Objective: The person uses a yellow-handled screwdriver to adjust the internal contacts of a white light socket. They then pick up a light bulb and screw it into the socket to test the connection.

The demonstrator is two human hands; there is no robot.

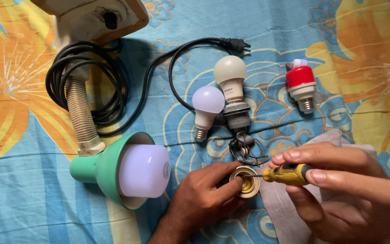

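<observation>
My left hand (201,194) grips a round cream lamp socket (245,182) with a brass inside, its open end facing up. My right hand (344,190) holds a yellow-handled screwdriver (287,174) whose tip points into the socket. Thin wires (248,151) loop out just above the socket. A grey cloth (335,135) lies under my right hand.
A green desk lamp (109,169) with a large white bulb (144,171) lies at left, its ribbed neck and coiled black cord (113,90) above. Two white bulbs (207,108) (230,77) and a red bulb (301,86) lie on the flowered blue and orange sheet (23,180).
</observation>
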